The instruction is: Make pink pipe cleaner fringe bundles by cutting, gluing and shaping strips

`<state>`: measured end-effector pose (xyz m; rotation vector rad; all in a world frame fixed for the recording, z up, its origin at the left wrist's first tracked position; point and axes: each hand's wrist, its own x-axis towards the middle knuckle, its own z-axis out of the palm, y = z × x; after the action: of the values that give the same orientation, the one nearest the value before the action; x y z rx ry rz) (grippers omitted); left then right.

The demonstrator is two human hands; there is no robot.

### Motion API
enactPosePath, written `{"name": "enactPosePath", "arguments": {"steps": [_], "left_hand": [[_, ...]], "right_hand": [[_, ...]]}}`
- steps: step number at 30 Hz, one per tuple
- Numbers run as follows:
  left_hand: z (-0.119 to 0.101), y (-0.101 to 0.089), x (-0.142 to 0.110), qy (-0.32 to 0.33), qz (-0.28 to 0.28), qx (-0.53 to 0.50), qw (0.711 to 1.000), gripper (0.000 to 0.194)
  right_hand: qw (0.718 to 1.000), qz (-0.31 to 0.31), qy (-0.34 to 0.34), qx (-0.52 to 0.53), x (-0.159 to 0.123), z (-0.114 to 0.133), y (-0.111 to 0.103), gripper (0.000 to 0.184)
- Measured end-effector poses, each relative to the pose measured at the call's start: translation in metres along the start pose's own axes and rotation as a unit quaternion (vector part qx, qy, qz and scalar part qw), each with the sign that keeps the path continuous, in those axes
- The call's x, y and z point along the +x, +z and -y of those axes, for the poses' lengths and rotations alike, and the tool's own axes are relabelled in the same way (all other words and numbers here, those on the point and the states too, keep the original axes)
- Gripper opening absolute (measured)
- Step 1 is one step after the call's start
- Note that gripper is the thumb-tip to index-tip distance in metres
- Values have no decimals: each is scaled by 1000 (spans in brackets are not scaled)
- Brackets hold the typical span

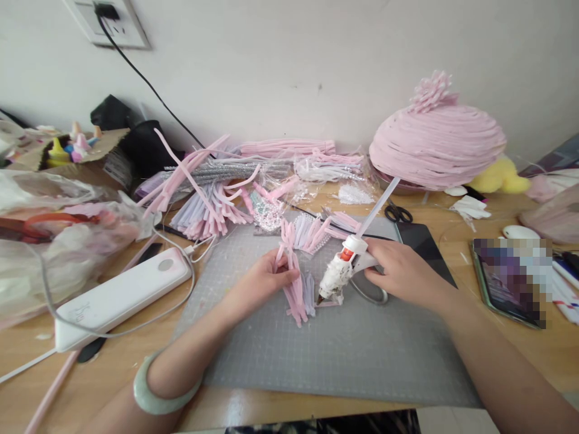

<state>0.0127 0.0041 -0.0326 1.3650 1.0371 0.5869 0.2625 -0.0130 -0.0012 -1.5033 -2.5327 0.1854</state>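
Note:
My left hand (275, 274) is closed on a bundle of pink pipe cleaners (296, 304), thumb pressed across the front. In my right hand (391, 268) is a white hot glue gun (337, 274), its body partly wrapped in ragged white material. The nozzle points down and left, close to the grey cutting mat (280, 355), and a long clear glue stick (380, 205) rises from its back. Short lilac pipe cleaners (309, 292) lie beside the held bundle. Behind my left hand, short pink and lilac pieces (307, 232) form a row.
Long pipe cleaners (208, 211) and bagged beads lie along the wall. A pink dome with a flower (436, 144) stands at back right. Scissors (398, 213) and a phone (511, 283) are on the right; a white power strip (124, 295) and plastic bags are on the left.

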Motion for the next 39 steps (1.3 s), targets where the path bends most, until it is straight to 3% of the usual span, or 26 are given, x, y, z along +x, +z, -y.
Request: {"name": "enactPosePath", "arguments": {"steps": [17, 21, 24, 28, 32, 39], "left_hand": [[-2, 0, 0, -4, 7, -13, 1000, 17], [-1, 0, 0, 3, 0, -11, 1000, 17], [-3, 0, -1, 13, -17, 2, 1000, 18], [-7, 0, -2, 22, -36, 8, 999, 20], [-8, 1, -3, 30, -64, 8, 997, 27], [-4, 2, -3, 40, -72, 19, 996, 32]], "right_hand": [[1000, 15, 19, 10, -4, -10, -4, 24], [995, 19, 77, 53, -5, -13, -8, 27], [984, 34, 143, 102, -4, -16, -10, 43], [967, -51, 217, 122, 1, -20, -8, 57], [942, -113, 281, 142, 11, -25, -2, 48], [940, -71, 308, 131, 22, -35, 9, 35]]}}
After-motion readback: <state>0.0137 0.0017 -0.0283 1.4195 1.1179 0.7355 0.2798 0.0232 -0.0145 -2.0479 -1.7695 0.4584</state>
